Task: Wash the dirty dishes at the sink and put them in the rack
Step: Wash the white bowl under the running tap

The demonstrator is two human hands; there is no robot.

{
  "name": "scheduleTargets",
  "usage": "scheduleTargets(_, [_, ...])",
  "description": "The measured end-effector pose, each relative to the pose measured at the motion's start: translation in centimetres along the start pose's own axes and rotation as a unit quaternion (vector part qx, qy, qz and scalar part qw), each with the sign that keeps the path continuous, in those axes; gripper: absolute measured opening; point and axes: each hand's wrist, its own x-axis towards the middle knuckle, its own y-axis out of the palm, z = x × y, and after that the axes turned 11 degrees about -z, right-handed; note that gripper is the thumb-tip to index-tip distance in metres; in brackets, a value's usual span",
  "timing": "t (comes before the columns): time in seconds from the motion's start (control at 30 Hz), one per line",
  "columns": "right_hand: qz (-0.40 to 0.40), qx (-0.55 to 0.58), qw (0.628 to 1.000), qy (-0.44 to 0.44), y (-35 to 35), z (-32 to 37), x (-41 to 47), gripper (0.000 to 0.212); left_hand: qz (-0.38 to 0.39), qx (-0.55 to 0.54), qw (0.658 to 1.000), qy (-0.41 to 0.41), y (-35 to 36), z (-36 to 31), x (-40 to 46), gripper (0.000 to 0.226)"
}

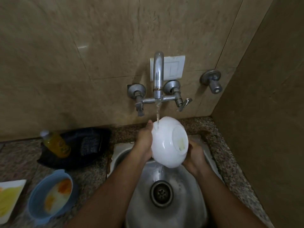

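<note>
A white bowl (167, 143) is held upside down and tilted over the steel sink (194, 209), its base facing me with a pale yellowish smear on it. Water from the wall tap (158, 74) runs onto its upper side and drips off the lower rim. My left hand (144, 139) grips the bowl's left edge. On the lower right side my right hand (195, 153) holds it. A blue bowl (41, 203) with orange and white food residue sits on the counter at the left, beside a white plate (9, 195) with yellow stains.
A yellow dish-soap bottle (56, 143) and a dark scrub pad (89, 143) lie in a black tray (74, 162) left of the sink. Speckled granite counter (233, 170) surrounds the basin. Tap handles and a separate wall valve (212, 80) project from the tiled wall; a side wall closes the right.
</note>
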Motion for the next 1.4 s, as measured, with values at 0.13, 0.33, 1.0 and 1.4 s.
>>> scheduleTargets(0.13, [-0.016, 0.016, 1.000, 0.018, 1.3, 0.0, 0.2, 0.037, 0.026, -0.062, 0.997, -0.029, -1.7, -0.9, 0.8, 0.038])
scheduleTargets(0.33, [-0.025, 0.012, 0.998, 0.057, 3.1, -0.6, 0.1, 0.036, 0.028, -0.107, 0.993, -0.038, -5.2, -1.3, 2.1, 0.029])
scheduleTargets(1.0, [0.008, -0.105, 0.994, 0.007, 1.8, -0.2, -1.7, 0.046, 0.068, -0.005, 0.998, 0.009, -7.4, 3.0, 1.5, 0.070])
scheduleTargets(1.4, [0.096, -0.064, 0.992, -0.051, 0.0, -0.9, -2.5, 0.072, 0.080, 0.155, 0.984, -0.024, -6.7, 1.1, 1.2, 0.039])
